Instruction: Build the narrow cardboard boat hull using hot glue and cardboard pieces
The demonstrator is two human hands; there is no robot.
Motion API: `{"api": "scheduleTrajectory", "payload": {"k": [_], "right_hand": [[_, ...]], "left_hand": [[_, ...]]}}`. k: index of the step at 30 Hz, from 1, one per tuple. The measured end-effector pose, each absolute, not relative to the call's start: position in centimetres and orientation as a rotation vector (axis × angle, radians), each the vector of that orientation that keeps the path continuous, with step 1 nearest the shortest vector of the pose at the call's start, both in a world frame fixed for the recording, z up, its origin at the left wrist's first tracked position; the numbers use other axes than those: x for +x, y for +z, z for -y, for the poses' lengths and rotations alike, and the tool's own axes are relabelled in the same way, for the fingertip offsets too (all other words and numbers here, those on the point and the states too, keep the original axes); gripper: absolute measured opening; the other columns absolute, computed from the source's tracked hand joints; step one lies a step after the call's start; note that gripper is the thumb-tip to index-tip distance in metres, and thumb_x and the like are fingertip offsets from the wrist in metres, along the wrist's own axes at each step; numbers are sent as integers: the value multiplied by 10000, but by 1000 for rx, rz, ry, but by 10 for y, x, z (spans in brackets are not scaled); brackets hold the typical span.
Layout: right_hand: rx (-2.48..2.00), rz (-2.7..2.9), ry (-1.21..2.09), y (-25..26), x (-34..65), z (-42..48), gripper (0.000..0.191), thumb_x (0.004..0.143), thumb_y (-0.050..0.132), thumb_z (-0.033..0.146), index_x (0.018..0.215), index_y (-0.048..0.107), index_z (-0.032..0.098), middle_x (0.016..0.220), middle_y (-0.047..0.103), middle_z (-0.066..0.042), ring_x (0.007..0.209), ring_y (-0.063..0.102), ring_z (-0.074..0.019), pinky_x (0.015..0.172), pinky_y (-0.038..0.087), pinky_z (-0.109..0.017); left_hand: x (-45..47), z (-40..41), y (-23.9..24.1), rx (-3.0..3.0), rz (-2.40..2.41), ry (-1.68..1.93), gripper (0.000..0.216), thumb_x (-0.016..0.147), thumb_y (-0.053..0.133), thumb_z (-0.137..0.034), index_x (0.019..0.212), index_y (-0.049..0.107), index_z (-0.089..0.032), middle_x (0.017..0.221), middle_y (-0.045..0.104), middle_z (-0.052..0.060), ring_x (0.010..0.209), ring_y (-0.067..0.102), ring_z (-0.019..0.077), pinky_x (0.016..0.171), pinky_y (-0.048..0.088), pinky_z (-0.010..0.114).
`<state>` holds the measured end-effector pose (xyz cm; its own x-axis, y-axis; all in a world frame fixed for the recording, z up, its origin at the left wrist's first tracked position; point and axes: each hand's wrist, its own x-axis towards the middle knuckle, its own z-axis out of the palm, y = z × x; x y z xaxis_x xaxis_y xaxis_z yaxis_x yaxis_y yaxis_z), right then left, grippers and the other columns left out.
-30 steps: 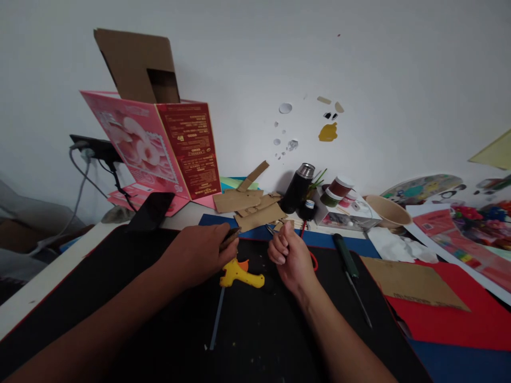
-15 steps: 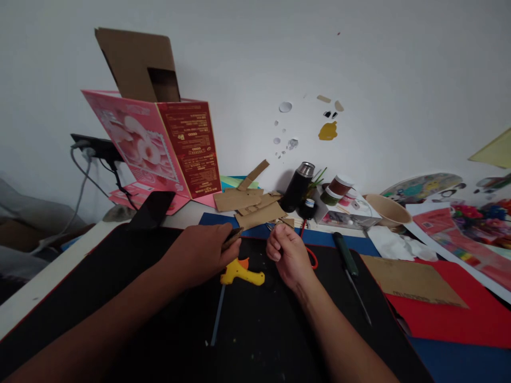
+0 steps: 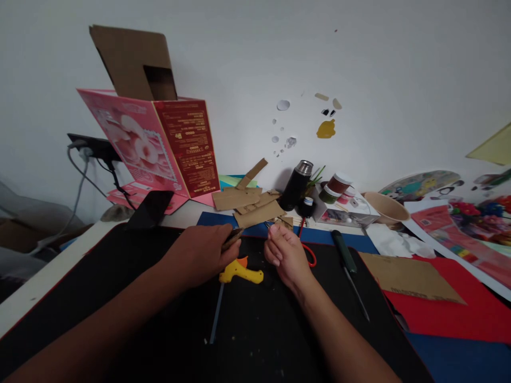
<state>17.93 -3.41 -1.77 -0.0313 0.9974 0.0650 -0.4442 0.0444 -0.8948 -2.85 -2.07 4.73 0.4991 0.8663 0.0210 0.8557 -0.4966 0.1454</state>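
My left hand (image 3: 207, 247) is closed round a small brown piece of cardboard (image 3: 232, 238), whose edge sticks out between thumb and fingers. Level with it and a short gap to the right, my right hand (image 3: 285, 252) is curled in a pinch. Something thin shows at its fingertips, too small to name. Just below the left fingers lies a yellow glue gun (image 3: 243, 273) with an orange trigger. A bluish glue stick (image 3: 216, 314) trails from it over the black mat (image 3: 279, 330). Red scissor handles (image 3: 310, 256) lie partly hidden behind my right hand.
Cardboard scraps (image 3: 257, 211) lie behind my hands, beside a black thermos (image 3: 296, 186). On the right rest a green-handled screwdriver-like tool (image 3: 344, 252), a cardboard sheet (image 3: 411, 276) and red paper (image 3: 479, 308). A pink box (image 3: 131, 143) and a phone (image 3: 150, 209) are left.
My right hand has turned slightly, its fingertips tilting a little upward. My left hand keeps its hold on the cardboard. The whole view has shifted slightly.
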Motion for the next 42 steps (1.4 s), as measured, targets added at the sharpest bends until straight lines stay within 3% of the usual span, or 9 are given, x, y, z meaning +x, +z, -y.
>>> {"api": "scheduleTrajectory", "payload": {"k": [10, 21, 25, 29, 32, 37, 42], "right_hand": [[-803, 826, 1428, -19, 178, 32, 486, 831, 862, 570, 693, 588, 193, 414, 352, 128, 341, 266, -40, 379, 190, -181], [-799, 952, 1521, -27, 175, 34, 342, 815, 907, 439, 864, 689, 180, 662, 712, 12, 449, 619, -104, 411, 376, -181], [-798, 937, 1516, -26, 175, 34, 361, 827, 894, 453, 823, 648, 189, 570, 626, 50, 444, 594, -105, 417, 361, -184], [-803, 910, 1452, -24, 176, 33, 438, 845, 865, 507, 745, 571, 198, 463, 412, 123, 376, 440, -64, 422, 297, -187], [-848, 887, 1404, -24, 178, 30, 524, 867, 831, 535, 673, 464, 216, 458, 356, 130, 357, 354, -47, 413, 233, -197], [-967, 944, 1290, -28, 178, 28, 582, 877, 791, 592, 641, 397, 234, 459, 349, 126, 355, 320, -48, 406, 218, -210], [-1095, 1177, 1213, -37, 177, 30, 515, 902, 761, 617, 685, 511, 222, 477, 532, 73, 413, 461, -88, 458, 328, -218]], "left_hand": [[-26, 22, 47, 2610, -1515, 106, 287, 1032, 466, -420, 936, 637, -211, 841, 751, 59, 764, 715, 264, 623, 340, 333], [-27, 21, 43, 2605, -1513, 100, 292, 1023, 468, -440, 941, 632, -213, 836, 741, 66, 767, 711, 279, 627, 347, 343], [-27, 20, 42, 2597, -1512, 103, 304, 1025, 457, -448, 943, 632, -213, 828, 736, 62, 760, 707, 278, 624, 340, 344], [-27, 20, 42, 2609, -1510, 101, 314, 1025, 455, -459, 964, 638, -211, 856, 745, 68, 788, 713, 291, 641, 355, 353], [-25, 21, 43, 2619, -1504, 78, 330, 1032, 437, -457, 967, 641, -205, 857, 744, 76, 788, 712, 296, 650, 371, 360], [-25, 22, 43, 2626, -1502, 48, 344, 1038, 423, -460, 979, 644, -203, 883, 753, 86, 806, 718, 310, 654, 385, 369], [-25, 21, 40, 2657, -1511, 46, 334, 1031, 437, -455, 980, 651, -204, 879, 758, 90, 818, 729, 312, 661, 400, 371]]}}
